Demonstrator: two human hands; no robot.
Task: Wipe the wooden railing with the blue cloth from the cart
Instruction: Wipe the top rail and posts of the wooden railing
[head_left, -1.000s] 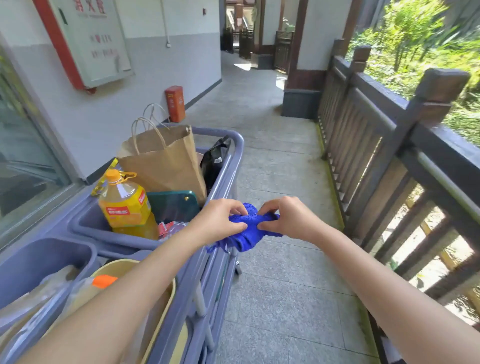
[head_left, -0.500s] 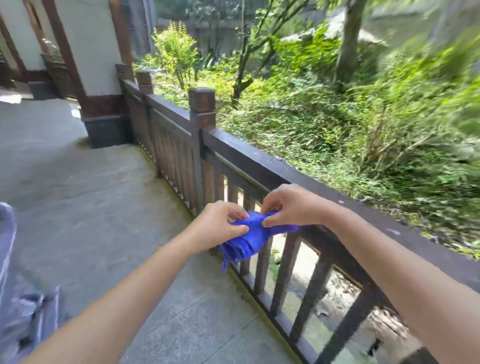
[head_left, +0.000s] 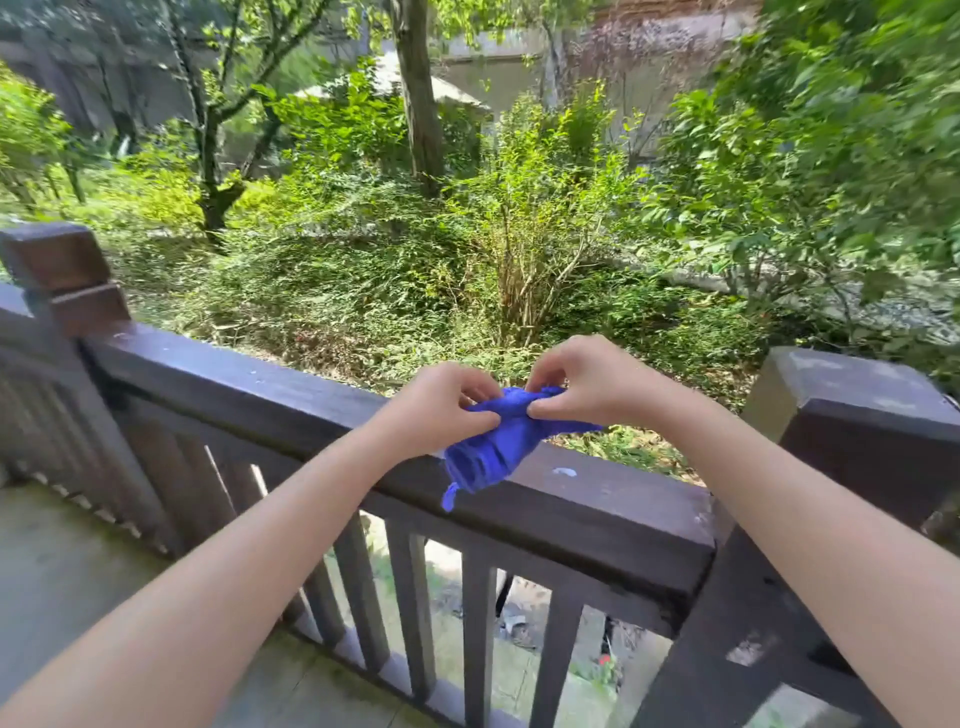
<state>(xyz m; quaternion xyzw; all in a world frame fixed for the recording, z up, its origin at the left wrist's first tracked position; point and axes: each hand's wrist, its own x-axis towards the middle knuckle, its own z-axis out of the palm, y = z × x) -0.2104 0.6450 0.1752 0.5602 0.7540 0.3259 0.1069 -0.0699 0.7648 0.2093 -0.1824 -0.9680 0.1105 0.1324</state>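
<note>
A bunched blue cloth (head_left: 493, 441) hangs between my two hands, just above the top rail of the dark wooden railing (head_left: 249, 395). My left hand (head_left: 436, 405) pinches its left side and my right hand (head_left: 587, 384) pinches its upper right edge. The cloth's lower end droops in front of the rail; whether it touches the wood I cannot tell. The cart is out of view.
A square railing post (head_left: 57, 275) rises at the left and a thicker post (head_left: 852, 410) at the right. A pale spot (head_left: 563, 472) marks the rail top by the cloth. Vertical balusters (head_left: 410, 597) stand below. Stone floor (head_left: 62, 561) lies at lower left; shrubs and trees fill the far side.
My view has swung right from the cart to face the railing squarely. Both hands kept hold of the blue cloth and now hold it over the top rail.
</note>
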